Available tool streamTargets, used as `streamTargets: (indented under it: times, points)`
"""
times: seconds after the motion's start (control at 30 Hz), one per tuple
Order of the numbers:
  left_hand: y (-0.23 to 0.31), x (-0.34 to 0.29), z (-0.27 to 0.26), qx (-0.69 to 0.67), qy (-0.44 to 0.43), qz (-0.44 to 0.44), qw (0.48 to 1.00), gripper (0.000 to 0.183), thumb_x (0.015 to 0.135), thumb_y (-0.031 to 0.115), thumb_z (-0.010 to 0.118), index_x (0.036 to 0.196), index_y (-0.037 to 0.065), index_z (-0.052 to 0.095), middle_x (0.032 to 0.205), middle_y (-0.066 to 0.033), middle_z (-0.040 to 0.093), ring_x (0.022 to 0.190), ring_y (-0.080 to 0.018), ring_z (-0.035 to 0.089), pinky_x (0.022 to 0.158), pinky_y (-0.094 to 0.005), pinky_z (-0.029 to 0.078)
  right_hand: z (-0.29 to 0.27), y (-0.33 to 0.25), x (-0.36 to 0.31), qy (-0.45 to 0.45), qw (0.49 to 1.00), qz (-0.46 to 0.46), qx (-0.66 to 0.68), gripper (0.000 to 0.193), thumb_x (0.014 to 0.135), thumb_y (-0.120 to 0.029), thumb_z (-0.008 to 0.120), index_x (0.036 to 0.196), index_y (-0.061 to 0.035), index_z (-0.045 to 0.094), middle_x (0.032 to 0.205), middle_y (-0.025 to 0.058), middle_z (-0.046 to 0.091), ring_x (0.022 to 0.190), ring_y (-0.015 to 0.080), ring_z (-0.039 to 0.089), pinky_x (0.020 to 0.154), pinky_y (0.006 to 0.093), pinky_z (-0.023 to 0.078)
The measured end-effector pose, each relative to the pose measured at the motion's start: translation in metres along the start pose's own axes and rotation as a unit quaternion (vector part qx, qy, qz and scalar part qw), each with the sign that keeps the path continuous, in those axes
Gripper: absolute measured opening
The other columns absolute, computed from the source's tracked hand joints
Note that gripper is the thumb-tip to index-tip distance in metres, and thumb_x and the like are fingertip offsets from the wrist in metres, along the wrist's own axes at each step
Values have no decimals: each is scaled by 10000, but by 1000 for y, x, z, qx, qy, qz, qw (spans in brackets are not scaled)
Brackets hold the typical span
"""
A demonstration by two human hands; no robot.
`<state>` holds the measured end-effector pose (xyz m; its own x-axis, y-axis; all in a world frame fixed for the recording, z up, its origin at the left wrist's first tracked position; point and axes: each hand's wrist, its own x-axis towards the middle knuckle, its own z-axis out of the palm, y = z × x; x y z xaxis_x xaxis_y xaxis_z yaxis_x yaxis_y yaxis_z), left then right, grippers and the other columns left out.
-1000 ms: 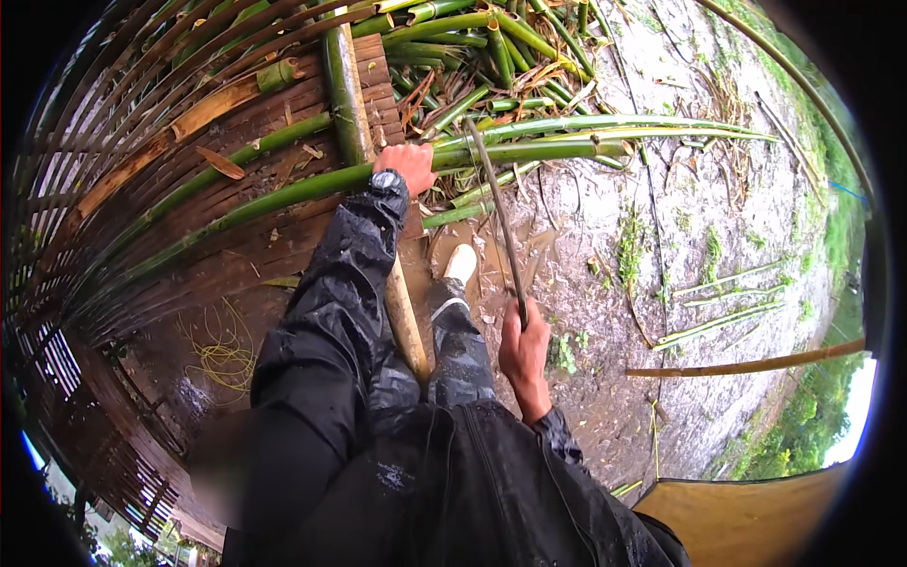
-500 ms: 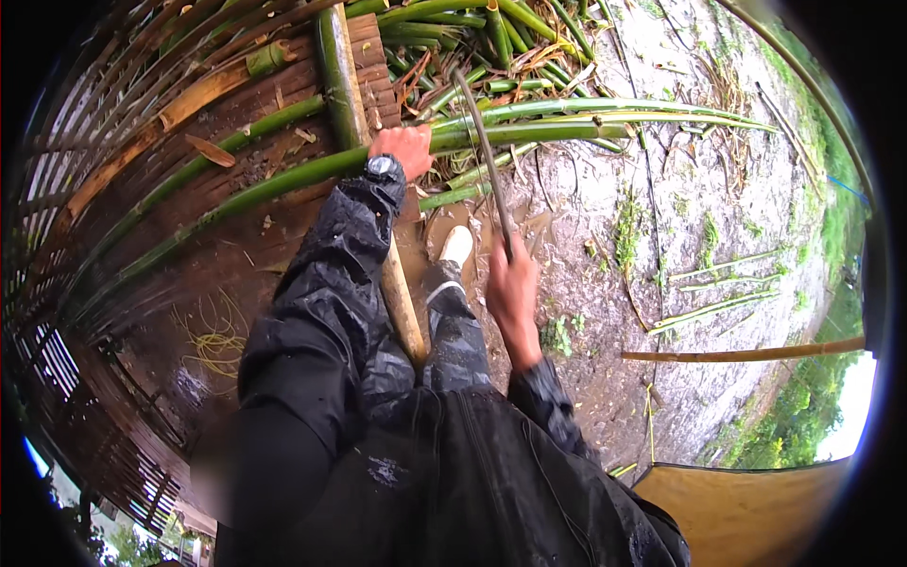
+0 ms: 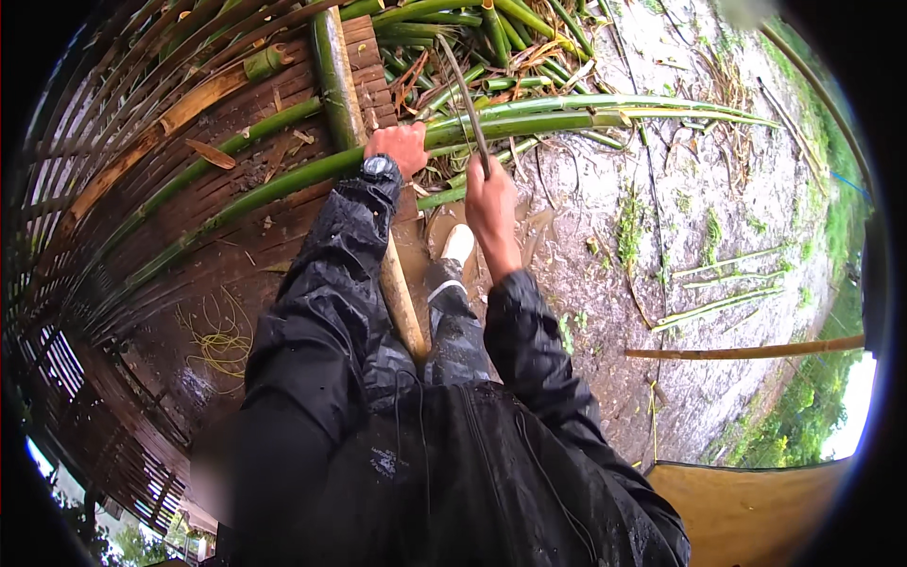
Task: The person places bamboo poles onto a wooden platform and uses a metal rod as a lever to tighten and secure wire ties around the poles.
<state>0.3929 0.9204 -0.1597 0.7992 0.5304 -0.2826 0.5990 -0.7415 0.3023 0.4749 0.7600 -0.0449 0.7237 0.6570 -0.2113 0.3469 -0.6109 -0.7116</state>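
Note:
My left hand (image 3: 399, 151), with a watch at the wrist, is closed around a long green bamboo pole (image 3: 269, 194). The pole runs from the lower left across a thick bamboo crosspiece (image 3: 338, 80) and on to the right, where it looks split lengthwise. My right hand (image 3: 492, 200) is wrapped round the near end of a bow saw (image 3: 463, 90) with a curved, thin frame. The saw lies across the pole, just right of my left hand; its fine blade is hard to make out against the bamboo.
Cut green bamboo (image 3: 496, 38) is heaped beyond the pole. A slatted wooden platform (image 3: 260, 156) lies left, with yellow twine (image 3: 217, 340) near it. My white boot (image 3: 459, 244) stands on muddy ground. A bamboo rail (image 3: 746, 352) and tan tarp (image 3: 756, 510) are at right.
My right hand has pushed forward and slightly left with the saw, its arm now stretched further out. My left hand keeps its grip on the pole, almost unmoved.

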Motion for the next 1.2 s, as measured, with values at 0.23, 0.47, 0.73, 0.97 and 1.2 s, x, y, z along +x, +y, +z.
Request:
streamTargets:
  times: [0.23,0.47,0.73,0.97,1.2]
  points:
    - [-28,-12,-1,2,-34,-37,999,430,866,462,726,1070,89,661,929,-162,759,878,-348,750,780,-481,601,-59,-2,-127,-58,992,113,1,331,1016,-298,556,1085,10,656,750,288,643,725,451,689,667,475,525]
    - [-11,0,5,8,-10,-11,1000,429,873,482,705,1056,97,651,903,-150,758,853,-347,751,753,-482,606,4,0,0,6,1000,-8,-1,326,1033,-288,525,1057,18,636,794,296,638,746,447,669,637,519,480]
    - [-14,-7,7,-11,-6,-26,1000,428,841,451,743,1043,82,665,870,-155,753,832,-346,750,722,-473,604,-36,7,-91,-40,996,74,2,312,1006,-254,513,1089,21,635,848,316,650,806,506,665,692,531,501]
    - [-29,-8,13,-21,-5,-36,999,418,847,450,737,1025,84,641,881,-151,751,844,-343,748,741,-466,598,-26,3,-62,-47,998,39,7,281,1020,-257,537,1039,8,629,819,321,632,798,527,631,663,562,457]
    - [-15,-1,2,-18,15,-24,999,340,835,369,723,1001,82,649,857,-147,753,813,-342,750,719,-471,598,-7,-5,-16,-27,999,37,5,290,1018,-260,533,1037,11,633,828,322,650,801,519,640,691,552,488]
